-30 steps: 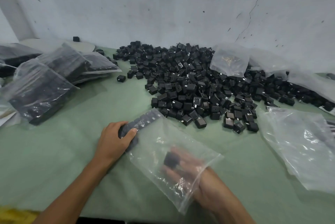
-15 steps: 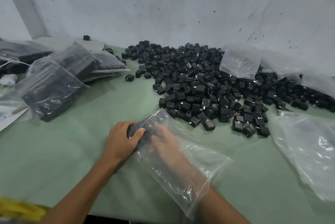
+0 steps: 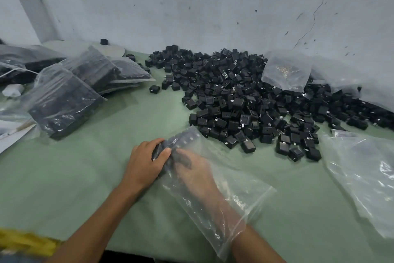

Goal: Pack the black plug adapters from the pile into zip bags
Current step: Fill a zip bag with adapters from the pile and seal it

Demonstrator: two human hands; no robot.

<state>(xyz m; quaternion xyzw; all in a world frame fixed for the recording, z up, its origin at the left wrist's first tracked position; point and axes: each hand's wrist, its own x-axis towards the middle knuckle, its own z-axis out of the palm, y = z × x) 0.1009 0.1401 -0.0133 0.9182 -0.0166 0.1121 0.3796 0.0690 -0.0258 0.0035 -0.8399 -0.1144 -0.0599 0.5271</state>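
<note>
Gripping the far end of a clear plastic zip bag [image 3: 230, 190] that lies on the pale green table cover [image 3: 85, 177], the left hand [image 3: 147, 162] curls its fingers and thumb round the plastic and the row of small black cube-shaped plug adapters [image 3: 184, 141] packed inside that end. The right hand [image 3: 196, 171] is pushed wrist-deep into the bag through its open mouth, which faces the person. Its fingertips reach a dark shape just beside the packed row; through the blurred plastic I cannot tell whether they pinch it or only touch it. Beyond the bag, against the grey-white wall [image 3: 191, 7], spreads the big loose pile of black adapters [image 3: 245, 96], with 1 stray adapter [image 3: 154, 89] lying apart at its left edge. A crumpled clear bag [image 3: 286, 71] rests on top of the pile. At far left lie several filled bags of adapters [image 3: 64, 100], leaning against each other. Flat empty clear bags [image 3: 362, 177] sit at right, near the pile's edge.
</note>
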